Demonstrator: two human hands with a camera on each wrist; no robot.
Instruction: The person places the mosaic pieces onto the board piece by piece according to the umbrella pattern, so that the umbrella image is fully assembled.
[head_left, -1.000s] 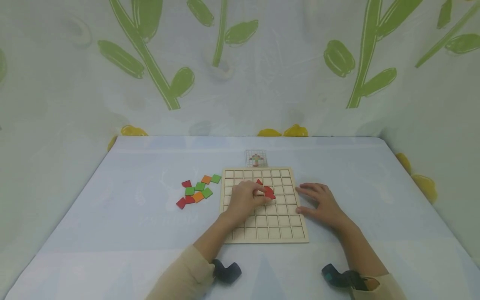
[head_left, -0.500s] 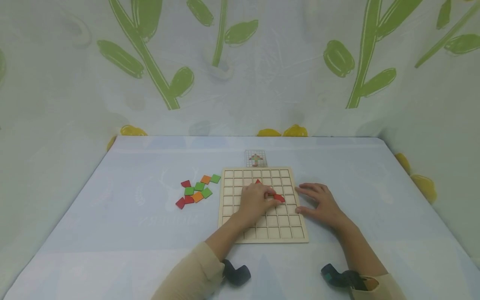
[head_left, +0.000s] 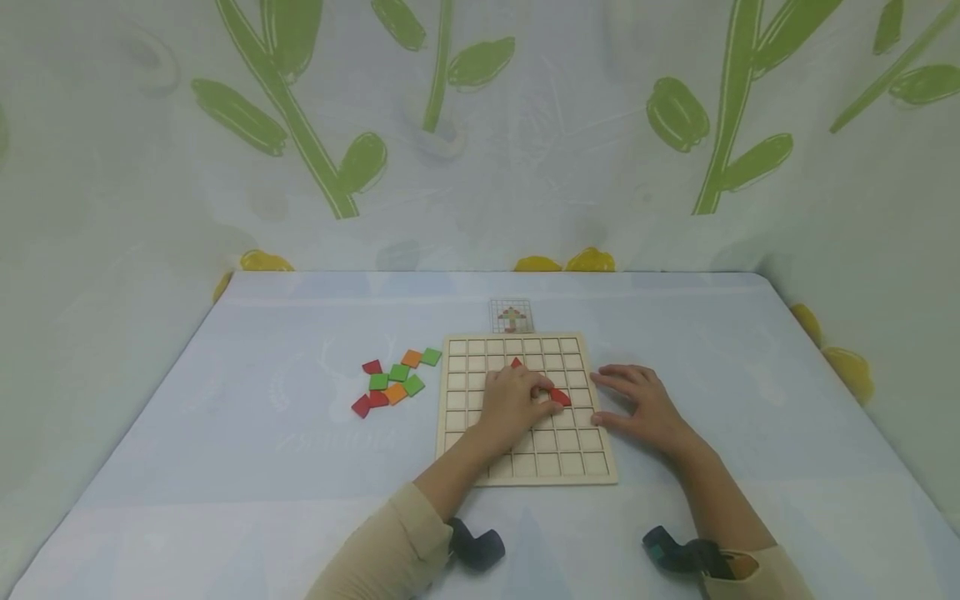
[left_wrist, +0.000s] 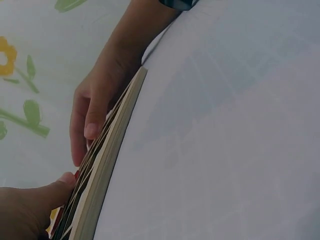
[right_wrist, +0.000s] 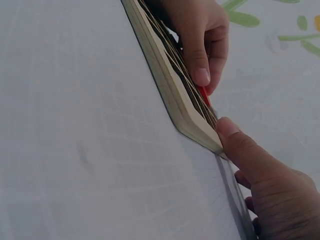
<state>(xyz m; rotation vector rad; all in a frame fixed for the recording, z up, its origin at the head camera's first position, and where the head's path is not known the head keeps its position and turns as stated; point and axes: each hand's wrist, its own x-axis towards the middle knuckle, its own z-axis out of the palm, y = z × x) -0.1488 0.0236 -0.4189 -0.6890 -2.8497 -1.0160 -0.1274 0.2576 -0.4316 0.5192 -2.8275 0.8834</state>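
Note:
My left hand reaches over the wooden grid board. Its thumb and index finger pinch a red tile with a curved edge, low over cells right of the board's middle. In the right wrist view, the red tile shows just under the left fingertips. Another red tile lies farther up the board, partly hidden behind the left hand. My right hand is spread at the board's right side, thumb and fingertips at the edge; its thumb touches the board's corner in the right wrist view.
Left of the board lies a loose group of tiles: green, orange and red. A small card printed with a coloured figure on a grid lies against the board's far edge. Patterned walls stand behind the white table.
The left hand has moved right across the board with the red tile, which has turned; over the last half second it barely shifts. The right hand stays at the board's edge.

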